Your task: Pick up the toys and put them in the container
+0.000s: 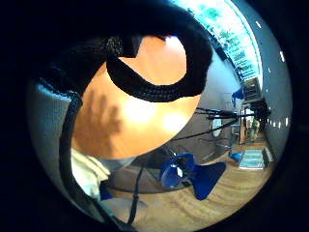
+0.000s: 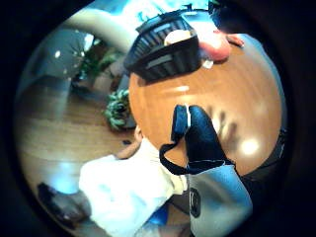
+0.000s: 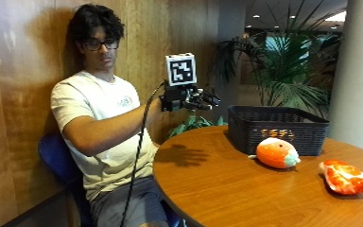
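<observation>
A round orange plush toy [image 3: 277, 152] with a white end sits on the wooden table [image 3: 232, 189], right in front of the black woven basket [image 3: 276, 127]. A flatter red-orange plush toy [image 3: 345, 177] lies to its right near the table's edge. My gloved right hand [image 3: 191, 99] is raised well above the table's left part, left of the basket, fingers spread and relaxed, holding nothing. In the thumb side palm view the basket [image 2: 163, 47] stands at the far side of the table with an orange toy [image 2: 215, 47] beside it.
The seated person's bare forearm [image 3: 106, 130] reaches up from the left. A wood-panelled wall stands behind, potted palms [image 3: 282, 71] behind the basket. Blue chairs [image 1: 190, 176] stand on the floor beside the table.
</observation>
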`<state>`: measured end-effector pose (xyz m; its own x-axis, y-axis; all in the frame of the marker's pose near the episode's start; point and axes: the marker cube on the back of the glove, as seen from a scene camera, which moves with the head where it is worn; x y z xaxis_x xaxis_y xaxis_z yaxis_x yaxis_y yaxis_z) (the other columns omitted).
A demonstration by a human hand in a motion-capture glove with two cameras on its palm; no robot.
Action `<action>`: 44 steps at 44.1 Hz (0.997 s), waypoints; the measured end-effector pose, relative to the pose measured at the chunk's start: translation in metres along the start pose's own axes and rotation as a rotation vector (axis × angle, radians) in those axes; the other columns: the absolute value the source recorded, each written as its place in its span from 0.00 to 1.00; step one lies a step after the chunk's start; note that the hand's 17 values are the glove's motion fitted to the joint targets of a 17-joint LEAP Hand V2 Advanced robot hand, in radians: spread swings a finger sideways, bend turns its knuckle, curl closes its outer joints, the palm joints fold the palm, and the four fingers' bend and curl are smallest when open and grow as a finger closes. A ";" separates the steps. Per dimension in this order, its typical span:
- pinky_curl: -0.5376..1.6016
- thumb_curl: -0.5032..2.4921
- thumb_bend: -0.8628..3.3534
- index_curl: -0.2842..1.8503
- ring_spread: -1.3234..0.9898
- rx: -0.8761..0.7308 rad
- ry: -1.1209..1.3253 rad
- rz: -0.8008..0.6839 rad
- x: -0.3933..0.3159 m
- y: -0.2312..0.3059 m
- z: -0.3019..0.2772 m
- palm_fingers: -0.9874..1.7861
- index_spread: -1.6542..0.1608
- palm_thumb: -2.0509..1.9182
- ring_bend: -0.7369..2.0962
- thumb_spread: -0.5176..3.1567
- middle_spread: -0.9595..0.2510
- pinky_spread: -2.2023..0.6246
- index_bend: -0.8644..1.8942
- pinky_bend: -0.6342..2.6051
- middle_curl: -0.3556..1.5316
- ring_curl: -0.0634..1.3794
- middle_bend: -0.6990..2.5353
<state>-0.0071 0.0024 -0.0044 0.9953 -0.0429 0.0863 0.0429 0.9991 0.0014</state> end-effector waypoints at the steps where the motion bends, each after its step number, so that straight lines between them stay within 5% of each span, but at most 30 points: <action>1: 0.30 0.18 0.24 0.15 0.57 0.000 -0.026 -0.011 -0.002 0.001 -0.001 0.47 0.85 0.56 0.34 0.26 0.79 0.79 0.38 0.37 0.19 0.06 0.25; 16: 0.37 0.22 0.24 0.21 0.57 -0.002 -0.169 -0.084 -0.011 0.004 -0.005 0.43 0.78 0.57 0.38 0.46 0.79 0.80 0.38 0.43 0.23 0.12 0.27; 44: 0.39 0.26 0.23 0.28 0.57 -0.077 -0.086 0.028 0.031 -0.039 -0.003 0.41 0.76 0.56 0.40 0.52 0.78 0.80 0.38 0.44 0.30 0.16 0.27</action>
<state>0.0224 -0.0383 -0.0045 0.9853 -0.0110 0.1704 0.0247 0.9966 -0.0788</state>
